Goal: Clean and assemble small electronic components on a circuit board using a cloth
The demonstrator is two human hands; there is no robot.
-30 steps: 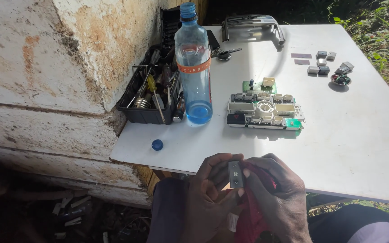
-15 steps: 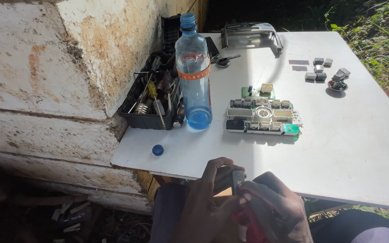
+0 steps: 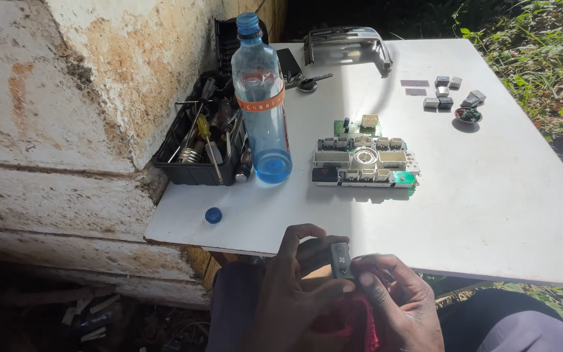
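Below the white table's near edge, my left hand (image 3: 294, 287) and my right hand (image 3: 395, 303) are pressed together around a small dark rectangular button cap (image 3: 340, 259) with a pale symbol on it. A red cloth (image 3: 353, 322) is bunched between both hands under the cap. On the table (image 3: 503, 195) beyond them lies a green circuit board with white switch housings (image 3: 365, 160). A blue-capped plastic water bottle (image 3: 262, 104) stands to its left.
A black toolbox with screwdrivers (image 3: 200, 140) sits at the table's left edge against a stained wall (image 3: 86, 85). A loose blue cap (image 3: 213, 215) lies near the front corner. Several small grey button caps (image 3: 447, 94), a key (image 3: 311, 81) and a silver trim frame (image 3: 346, 39) lie farther back. Grass is on the right.
The view has shifted slightly. My hands stay together low at the table edge, turning the small cap and red cloth between the fingers. Things on the table have not moved.
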